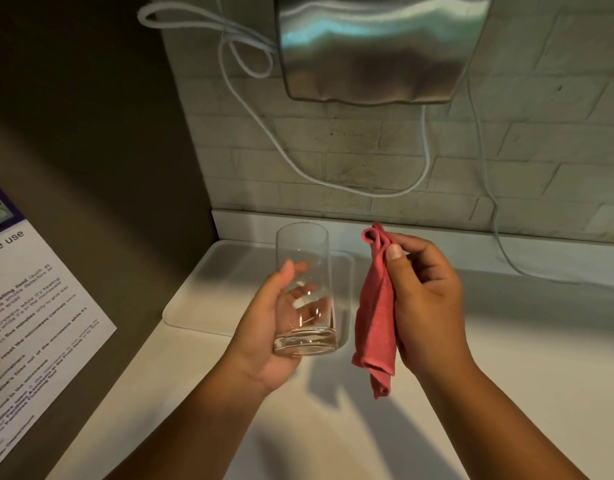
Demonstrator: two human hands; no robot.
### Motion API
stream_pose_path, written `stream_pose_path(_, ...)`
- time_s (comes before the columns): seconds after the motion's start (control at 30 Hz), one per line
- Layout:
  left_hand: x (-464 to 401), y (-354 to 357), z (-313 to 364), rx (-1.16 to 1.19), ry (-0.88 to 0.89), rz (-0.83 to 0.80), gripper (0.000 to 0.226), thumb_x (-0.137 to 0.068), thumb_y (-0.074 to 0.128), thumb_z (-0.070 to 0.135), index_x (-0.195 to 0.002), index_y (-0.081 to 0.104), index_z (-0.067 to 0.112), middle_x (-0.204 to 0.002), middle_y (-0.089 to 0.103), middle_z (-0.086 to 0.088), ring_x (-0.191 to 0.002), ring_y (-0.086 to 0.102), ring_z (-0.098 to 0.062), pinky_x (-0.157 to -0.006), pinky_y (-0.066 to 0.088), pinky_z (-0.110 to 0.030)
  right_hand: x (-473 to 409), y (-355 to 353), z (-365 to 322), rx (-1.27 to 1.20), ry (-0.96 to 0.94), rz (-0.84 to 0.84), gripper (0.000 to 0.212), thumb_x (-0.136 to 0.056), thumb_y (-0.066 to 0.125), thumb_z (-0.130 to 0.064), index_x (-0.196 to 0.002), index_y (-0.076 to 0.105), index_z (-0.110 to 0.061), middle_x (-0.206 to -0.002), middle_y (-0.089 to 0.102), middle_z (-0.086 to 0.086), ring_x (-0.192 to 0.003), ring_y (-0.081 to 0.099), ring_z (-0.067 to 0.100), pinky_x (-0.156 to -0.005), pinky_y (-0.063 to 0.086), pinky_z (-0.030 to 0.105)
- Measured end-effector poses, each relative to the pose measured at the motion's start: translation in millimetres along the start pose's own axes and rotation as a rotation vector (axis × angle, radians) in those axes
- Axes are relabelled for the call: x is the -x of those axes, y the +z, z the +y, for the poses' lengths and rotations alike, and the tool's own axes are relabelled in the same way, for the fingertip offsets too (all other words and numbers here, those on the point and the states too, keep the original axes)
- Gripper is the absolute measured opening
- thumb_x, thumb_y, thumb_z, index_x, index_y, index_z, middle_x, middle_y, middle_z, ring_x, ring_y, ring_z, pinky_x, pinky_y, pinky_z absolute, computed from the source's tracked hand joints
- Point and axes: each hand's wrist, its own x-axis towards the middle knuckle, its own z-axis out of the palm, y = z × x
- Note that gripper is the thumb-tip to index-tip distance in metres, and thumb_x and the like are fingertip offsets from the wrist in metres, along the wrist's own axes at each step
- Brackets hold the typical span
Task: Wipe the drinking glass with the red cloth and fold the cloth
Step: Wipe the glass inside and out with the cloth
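Glass, slick and fragile, sits upright in the left hand gripping its base; beside it the right hand pinches the limp cloth.

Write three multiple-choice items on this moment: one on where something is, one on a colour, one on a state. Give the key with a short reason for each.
1. Where is the drinking glass?
A. Standing on the tray
B. Held in the left hand
C. Lying on the counter

2. What colour is the cloth in the right hand?
A. Red
B. Blue
C. White

3. What state is the cloth in?
A. Folded flat on the counter
B. Stuffed inside the glass
C. Hanging loose and bunched from the fingers

Key: 1 B, the left hand's fingers wrap the glass, above the white tray. 2 A, the cloth is plainly red. 3 C, it is pinched near its top by the thumb and droops beside the glass, apart from it.
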Motion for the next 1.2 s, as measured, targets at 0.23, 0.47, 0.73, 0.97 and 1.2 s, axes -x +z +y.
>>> stream_pose_path(0.23,-1.1,-19.3,6.4,0.187,-0.139,0.008,0.062,-0.081,0.073,0.057,-0.126,0.067,0.015,-0.105,0.069,-0.016,-0.074,0.074,-0.033,-0.073,0.057,-0.042,5.5,-1.7,1.6,-0.013,0.025,-0.012,0.017,-0.099,0.061,-0.022,-0.099,0.075,-0.032,-0.077,0.065,0.014,-0.057,0.063,0.012,-0.051,0.054,0.028)
stream_pose_path(0.47,-1.9,-16.5,-3.4,-0.041,0.115,-0.001,0.062,-0.068,0.086,0.051,-0.125,0.073,0.032,-0.104,0.079,-0.004,-0.08,0.081,-0.035,-0.058,0.064,-0.043,10.8,6.1,0.5,0.039,-0.044,-0.061,0.016,-0.099,0.061,-0.015,-0.107,0.074,-0.021,-0.087,0.075,-0.002,-0.071,0.07,0.008,-0.061,0.054,0.02)
stream_pose_path(0.73,-0.5,10.1,-13.4,-0.126,0.173,0.016,0.058,-0.091,0.07,0.046,-0.143,0.06,0.023,-0.116,0.08,-0.008,-0.095,0.077,-0.03,-0.073,0.065,-0.039,21.8,17.8,5.7,0.314,-0.287,-0.078,0.022,-0.097,0.065,-0.015,-0.111,0.072,-0.03,-0.103,0.072,-0.013,-0.1,0.069,0.008,-0.084,0.053,0.022)
stream_pose_path(0.97,6.9,10.0,-21.1,-0.299,0.101,0.074,0.08,-0.072,0.056,0.083,-0.132,0.074,0.033,-0.121,0.083,-0.005,-0.112,0.079,-0.023,-0.085,0.068,-0.04,43.7,30.3,3.4,0.926,-0.677,-0.216,0.037,-0.097,0.05,-0.032,-0.127,0.067,-0.02,-0.094,0.065,-0.001,-0.07,0.062,0.013,-0.059,0.056,0.024)
stream_pose_path(1.2,13.7,17.4,-26.5,-0.359,0.225,0.031,0.073,-0.077,0.058,0.081,-0.142,0.059,0.049,-0.144,0.07,0.001,-0.125,0.072,-0.027,-0.104,0.058,-0.054,6.8,40.2,-10.5,0.82,-0.498,-0.086,0.028,-0.101,0.056,-0.029,-0.126,0.068,-0.027,-0.106,0.068,-0.004,-0.089,0.065,0.012,-0.076,0.055,0.027)
